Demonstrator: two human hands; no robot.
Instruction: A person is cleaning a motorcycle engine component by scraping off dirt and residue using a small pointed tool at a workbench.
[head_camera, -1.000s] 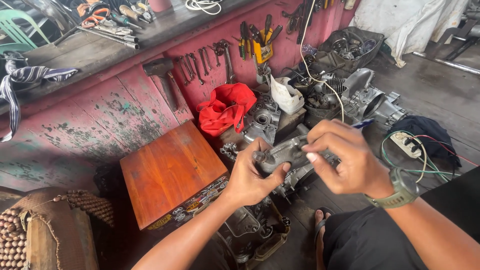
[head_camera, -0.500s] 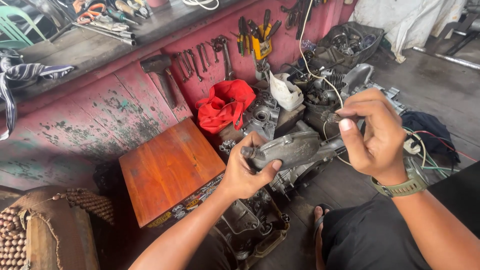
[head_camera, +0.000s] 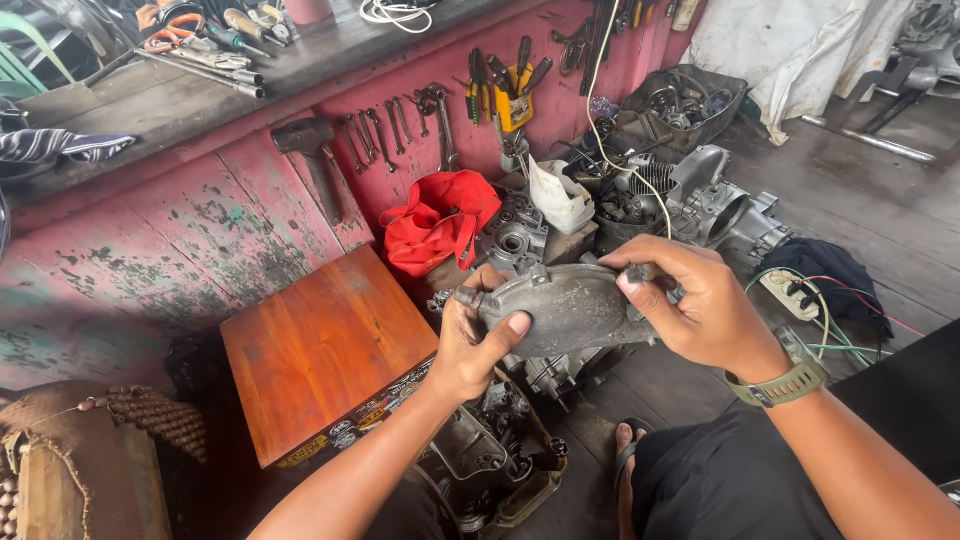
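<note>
Near the centre of the frame the person holds a grey cast-metal engine cover (head_camera: 568, 310) between both hands, above the floor and the scattered engine parts. Its long axis runs nearly level, left to right across the picture, with a small stub end pointing left. The left hand (head_camera: 478, 345) cups the left end from below, thumb pressed on the dull, grimy face and fingers curled shut around the edge. The right hand (head_camera: 700, 310) closes on the right end from above, thumb and forefinger pinched on a small protruding part at the top right corner; what exactly they pinch is too small to tell. Both hands touch the cover, so neither is nearer than the other.

The cover is rounded and smooth-domed, matte and oil-stained. Just below and left of it stands a small wooden stool (head_camera: 325, 350) with a polished reddish top. Behind it, toward upper centre, lies a crumpled red cloth (head_camera: 440, 220) against the worn pink wall (head_camera: 200, 230), where wrenches (head_camera: 395, 125) hang in a row. A bare aluminium engine casing (head_camera: 715, 205) sits at the upper right.
</note>
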